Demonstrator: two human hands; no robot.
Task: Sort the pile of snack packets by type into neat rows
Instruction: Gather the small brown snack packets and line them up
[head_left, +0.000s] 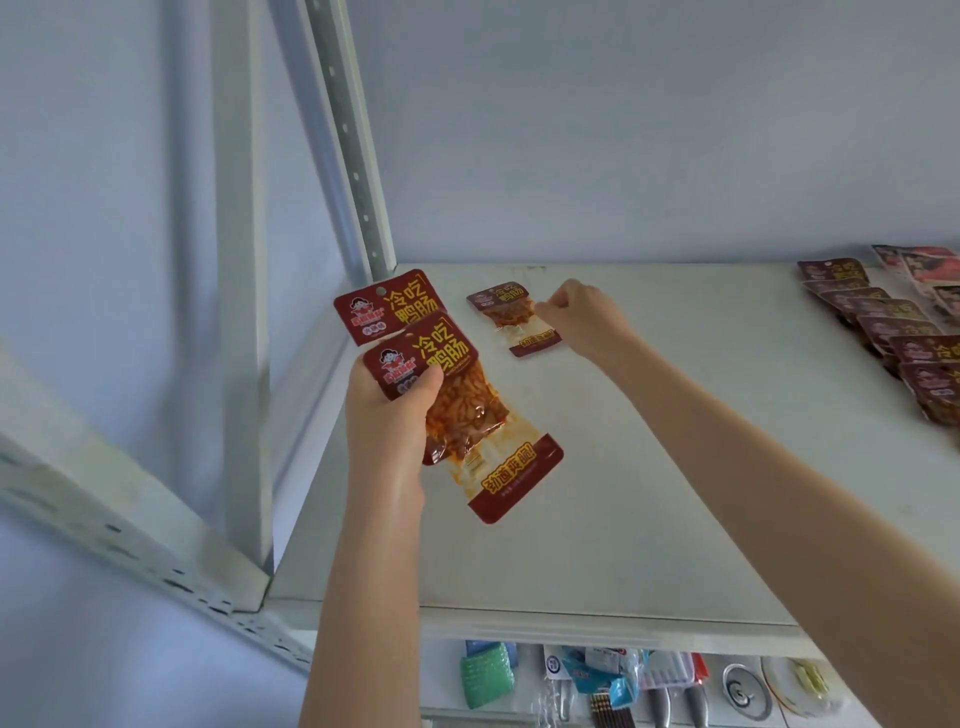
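- The left hand (387, 415) was up over the near-left part of the white shelf (649, 493). Its thumb was clamped across the red header of two packets (467, 410) of a spicy snack, fanned one behind the other.
- The right hand (582, 317) reached toward the back, fingertips curled and pinching the right edge of a single packet (511, 319) with the same print. It lay flat, slightly askew, near the upright post (353, 145).
- Far right, a row of packets (883, 332) in darker red ran overlapped toward the front, with pink packets (930, 270) behind it by the wall. I couldn't tell whether the dark ones were the same kind.
- My read: a fresh row was being started here, with the first one going down and two waiting in the left hand.
- To do it well, I'd have squared that packet to the shelf's back edge before letting go, header away, so it set the line.
- The rest should have followed one at a time, lapped evenly, all the same way up.
- Glossy pouches looked likely to slide, so a light press flat after each would have helped.
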